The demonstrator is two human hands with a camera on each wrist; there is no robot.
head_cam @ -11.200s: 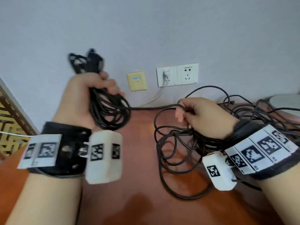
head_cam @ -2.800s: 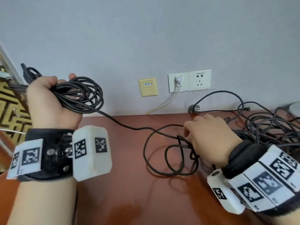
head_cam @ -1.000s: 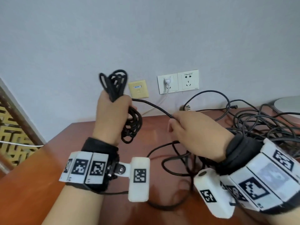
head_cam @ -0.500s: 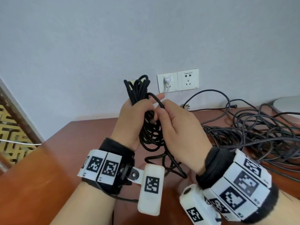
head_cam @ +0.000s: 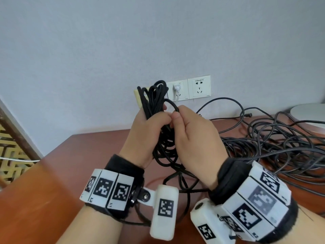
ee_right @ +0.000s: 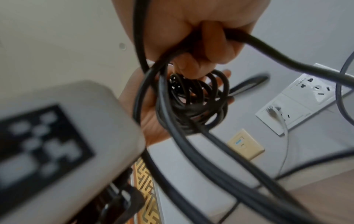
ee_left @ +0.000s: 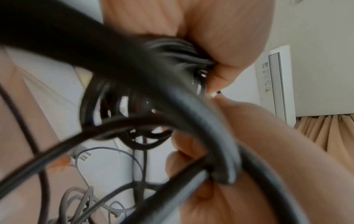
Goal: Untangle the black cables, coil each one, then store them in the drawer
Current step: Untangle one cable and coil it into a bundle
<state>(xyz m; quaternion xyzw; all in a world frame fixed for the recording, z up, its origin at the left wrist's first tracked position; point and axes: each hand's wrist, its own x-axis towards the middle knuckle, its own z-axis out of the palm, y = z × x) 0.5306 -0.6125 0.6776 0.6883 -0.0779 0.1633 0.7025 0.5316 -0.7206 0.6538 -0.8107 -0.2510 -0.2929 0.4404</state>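
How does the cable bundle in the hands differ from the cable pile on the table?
The coiled bundle is gathered into tight loops and held up, gripped by the left hand with the right hand pinching a strand; the cable pile sprawls loose and tangled, lying untouched on the table. Both are thin black cable.

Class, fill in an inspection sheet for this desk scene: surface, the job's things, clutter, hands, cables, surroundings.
Surface: reddish-brown wooden table.
Job's things: black coil held upright above the table; no drawer seen.
Clutter: grey round object at the right edge.
Hands: left hand grips the coil; right hand pinches a strand against it.
Cables: tangled pile lies on the table, right side.
Surroundings: grey wall, double socket with a white plug.
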